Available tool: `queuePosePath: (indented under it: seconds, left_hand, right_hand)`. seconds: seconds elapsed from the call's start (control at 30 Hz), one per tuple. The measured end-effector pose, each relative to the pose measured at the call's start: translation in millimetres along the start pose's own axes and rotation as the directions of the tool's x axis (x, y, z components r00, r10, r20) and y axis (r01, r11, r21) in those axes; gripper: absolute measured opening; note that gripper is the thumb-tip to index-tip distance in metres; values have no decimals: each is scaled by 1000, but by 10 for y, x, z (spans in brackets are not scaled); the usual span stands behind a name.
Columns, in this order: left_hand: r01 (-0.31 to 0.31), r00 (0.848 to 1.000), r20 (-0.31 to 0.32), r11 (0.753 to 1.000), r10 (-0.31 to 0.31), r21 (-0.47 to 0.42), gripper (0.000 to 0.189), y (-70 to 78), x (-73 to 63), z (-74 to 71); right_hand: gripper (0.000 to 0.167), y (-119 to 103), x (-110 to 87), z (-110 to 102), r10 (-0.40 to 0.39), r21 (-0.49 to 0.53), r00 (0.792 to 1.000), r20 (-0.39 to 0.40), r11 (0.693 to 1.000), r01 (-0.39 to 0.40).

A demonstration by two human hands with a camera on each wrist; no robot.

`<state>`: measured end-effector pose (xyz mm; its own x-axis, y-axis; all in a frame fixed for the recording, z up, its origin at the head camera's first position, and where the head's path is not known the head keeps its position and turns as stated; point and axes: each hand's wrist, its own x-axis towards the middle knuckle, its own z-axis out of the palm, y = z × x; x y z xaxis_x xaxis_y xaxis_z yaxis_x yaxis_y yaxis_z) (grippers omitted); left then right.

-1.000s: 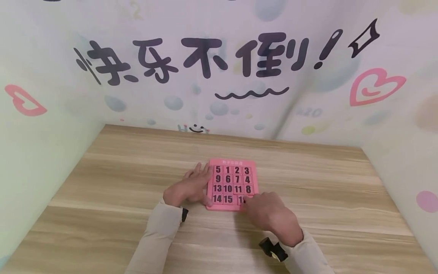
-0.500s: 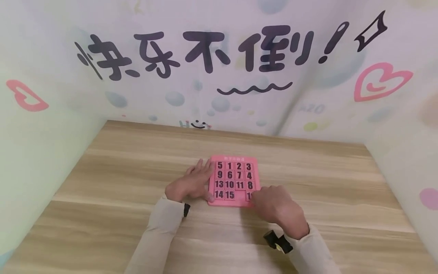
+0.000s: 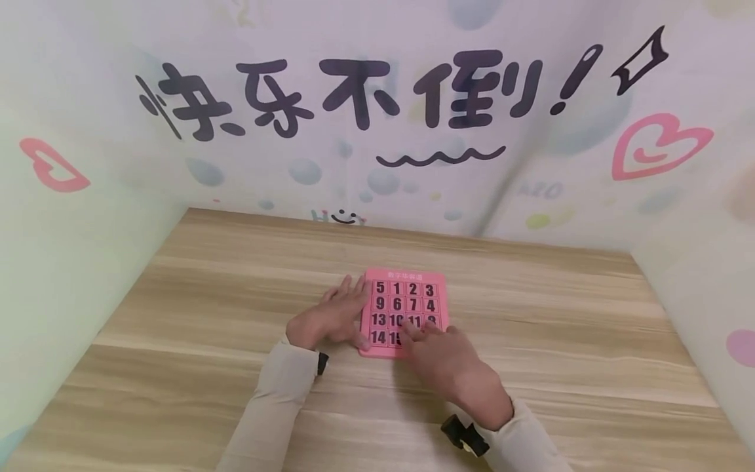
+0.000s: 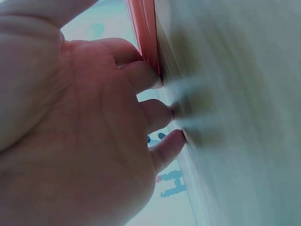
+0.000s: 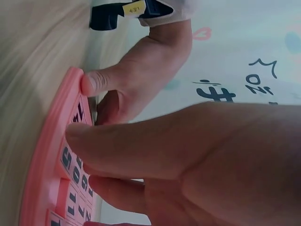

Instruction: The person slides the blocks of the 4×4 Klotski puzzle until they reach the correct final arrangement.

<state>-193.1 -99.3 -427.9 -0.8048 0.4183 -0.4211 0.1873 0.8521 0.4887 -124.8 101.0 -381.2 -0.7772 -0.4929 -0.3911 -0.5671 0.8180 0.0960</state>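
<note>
A pink number slide puzzle (image 3: 405,275) lies flat on the table, its black-numbered tiles in a square grid. My left hand (image 3: 336,318) rests along its left side, thumb on the lower left corner of the frame. In the left wrist view the spread fingers (image 4: 155,115) of that hand stand on the tabletop, the nearest against the puzzle's edge (image 4: 143,28). My right hand (image 3: 448,367) reaches over the lower right, hiding the bottom row's right half. Its thumb (image 5: 84,136) touches the tiles beside the 15 tile (image 5: 67,159). An open slot shows right of that tile.
The wood-grained table (image 3: 236,262) meets a printed backdrop (image 3: 330,177) with large black characters behind and pale walls at both sides. Black straps (image 3: 466,436) sit at the wrists, over light sleeves (image 3: 271,393).
The tile under my right fingers slid right into the bottom right corner. Since then my right hand has shifted left, over the 15 tile. My left hand has stayed at the puzzle's left edge.
</note>
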Motion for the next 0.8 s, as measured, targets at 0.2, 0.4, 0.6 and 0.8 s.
queuePosePath:
  seconds: [0.2,0.4,0.6,0.8]
  left_hand:
    - [-4,1000,-2,1000,4,-9,118,-2,-16,-3]
    - [1,1000,-4,1000,-1,-15,119,-10,-17,16]
    - [8,1000,-5,1000,-8,-14,117,-8,-16,30]
    - [12,1000,0,1000,-12,-9,117,1,-3,12]
  right_hand:
    - [49,-62,-5,2,-42,-11,999,0,999,42]
    - [52,-98,-6,34,-70,21,998,9,997,70]
    - [47,-111,-10,39,-89,11,996,11,996,89]
    - [46,-60,-3,19,-88,-5,996,30,996,88]
